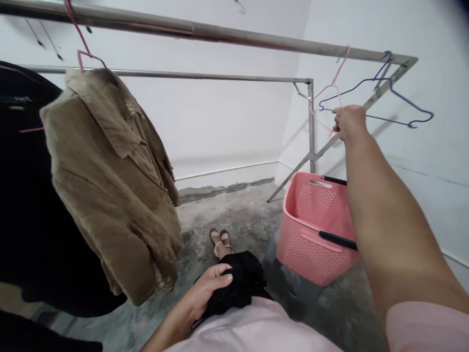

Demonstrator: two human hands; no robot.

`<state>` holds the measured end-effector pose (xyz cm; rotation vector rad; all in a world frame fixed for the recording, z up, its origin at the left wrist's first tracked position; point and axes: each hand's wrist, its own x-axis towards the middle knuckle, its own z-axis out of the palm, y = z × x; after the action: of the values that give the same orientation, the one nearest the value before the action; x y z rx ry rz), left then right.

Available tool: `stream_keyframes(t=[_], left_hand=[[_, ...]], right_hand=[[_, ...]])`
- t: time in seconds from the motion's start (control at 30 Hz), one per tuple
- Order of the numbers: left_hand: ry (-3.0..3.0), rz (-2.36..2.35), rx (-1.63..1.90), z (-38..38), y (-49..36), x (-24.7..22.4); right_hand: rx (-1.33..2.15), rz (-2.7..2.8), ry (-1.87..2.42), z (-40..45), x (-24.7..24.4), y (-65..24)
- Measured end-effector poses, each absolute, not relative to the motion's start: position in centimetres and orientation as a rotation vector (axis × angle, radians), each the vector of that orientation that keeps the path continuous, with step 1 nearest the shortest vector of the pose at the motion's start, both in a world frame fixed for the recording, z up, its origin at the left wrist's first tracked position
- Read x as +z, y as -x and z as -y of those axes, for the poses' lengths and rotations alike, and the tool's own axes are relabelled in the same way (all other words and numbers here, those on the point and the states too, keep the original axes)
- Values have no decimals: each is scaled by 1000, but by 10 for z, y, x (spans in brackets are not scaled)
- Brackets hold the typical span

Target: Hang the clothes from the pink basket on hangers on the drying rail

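Observation:
My right hand [351,122] reaches up to the right end of the front rail, its fingers closed on a thin pink hanger [333,85] whose hook is still over the rail. Just behind the hand, a dark purple hanger [396,93] hangs with no garment on it. Low in front of my body, my left hand [214,283] is closed around a bunched black cloth garment [246,274]; its exact kind cannot be made out.
A tan collared jacket [110,171] hangs at left on a red hanger [81,34], beside a black garment [32,195]. The metal rail [227,36] crosses above. A pink perforated basket [311,254] with black handles stands on the concrete floor under my right arm.

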<state>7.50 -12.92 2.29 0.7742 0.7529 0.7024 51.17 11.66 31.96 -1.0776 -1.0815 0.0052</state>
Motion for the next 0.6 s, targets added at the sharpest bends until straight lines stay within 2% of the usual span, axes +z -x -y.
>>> stream_keyframes(t=[0.17, 0.27, 0.37, 0.47, 0.6], left_hand=[[-741, -765, 717, 126, -80, 25], [-699, -784, 759, 122, -76, 27], [-653, -840, 829, 115, -66, 32], [-615, -954, 919, 109, -53, 38], [-548, -1110, 1085, 101, -42, 43]], right_hand=[[182, 1002, 1204, -109, 320, -493], [314, 980, 1040, -71, 298, -464], [459, 1099, 758, -6, 242, -424], [583, 1188, 767, 56, 168, -386], [1376, 1259, 887, 89, 79, -342]])
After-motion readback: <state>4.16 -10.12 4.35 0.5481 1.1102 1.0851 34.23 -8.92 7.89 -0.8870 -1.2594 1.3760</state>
